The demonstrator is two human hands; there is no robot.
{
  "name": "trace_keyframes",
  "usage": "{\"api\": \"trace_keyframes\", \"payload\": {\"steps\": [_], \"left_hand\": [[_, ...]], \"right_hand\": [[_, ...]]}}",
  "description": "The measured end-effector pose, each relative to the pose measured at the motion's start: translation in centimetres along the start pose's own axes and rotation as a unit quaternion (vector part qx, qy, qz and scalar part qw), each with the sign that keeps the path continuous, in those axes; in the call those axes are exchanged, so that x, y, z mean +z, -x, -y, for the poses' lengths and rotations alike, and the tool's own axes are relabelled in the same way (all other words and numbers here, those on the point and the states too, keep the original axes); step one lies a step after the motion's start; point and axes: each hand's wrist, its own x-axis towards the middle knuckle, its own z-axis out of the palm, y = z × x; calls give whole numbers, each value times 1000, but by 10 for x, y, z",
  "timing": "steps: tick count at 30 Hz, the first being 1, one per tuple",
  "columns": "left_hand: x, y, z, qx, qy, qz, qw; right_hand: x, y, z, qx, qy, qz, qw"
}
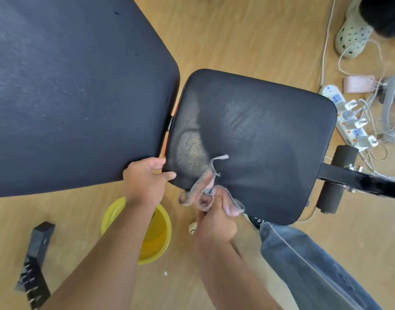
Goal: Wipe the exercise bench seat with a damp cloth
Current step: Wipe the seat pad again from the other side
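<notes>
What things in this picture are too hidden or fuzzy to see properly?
All in the head view:
- yellow basin: the left forearm crosses it, so any water inside can't be confirmed.
- cloth: blurred by motion in the right hand; dampness can't be judged.
- back pad: cut off by the top and left edges.
- bench frame under the seat: hidden by the pad.
- left hand: fingertips tucked between the pads.

The seat (254,139) is sitting at the centre, the backrest (75,86) lying at nine o'clock. The basin (156,233) is resting on the floor (236,36) at six, the power strip (346,117) lying at three.
</notes>
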Motion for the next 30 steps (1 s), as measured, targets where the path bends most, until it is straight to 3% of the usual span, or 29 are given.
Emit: {"api": "trace_keyframes", "payload": {"steps": [2,4,6,8,9,11,13,16,19,20,22,23,24,26,27,28,29,30], "left_hand": [[2,-4,4,8,-23,-9,1000],[2,-6,7,22,-53,-21,998],[2,-6,7,16,-51,-17,998],[2,-4,5,-1,-22,-6,1000],[1,-3,3,-13,-11,-3,1000],[0,-2,1,-23,4,8,1000],[-1,0,1,-23,19,22,999],[-2,0,1,-9,4,16,1000],[-2,1,-1,-16,8,9,1000],[-2,1,-1,-22,14,8,1000],[-2,2,-1,-25,19,11,999],[-1,2,-1,-26,20,13,999],[-1,2,-1,-26,18,14,999],[-2,2,-2,-29,15,13,999],[-2,2,-1,-28,17,13,999],[-1,2,-1,-28,19,14,999],[-1,2,-1,-28,22,14,999],[-1,2,0,-25,21,14,999]], "right_hand": [[35,23,-6,64,-8,89,994],[50,31,-4,38,119,162,979],[44,23,14,-55,240,188,951],[28,17,48,-230,377,142,886],[27,14,69,-344,387,118,847],[33,-1,106,-526,398,100,745],[58,-23,124,-640,469,116,597],[82,-45,93,-673,625,129,374],[37,-53,51,-661,703,226,133],[16,-59,54,-678,686,253,72],[-1,-81,95,-713,655,247,29],[1,-90,123,-743,644,183,21],[11,-101,151,-769,625,120,67],[31,-105,190,-748,596,56,287],[38,-101,196,-734,575,32,359],[42,-98,191,-733,543,12,409],[43,-96,177,-737,526,10,423],[39,-91,158,-748,521,32,410]]}}
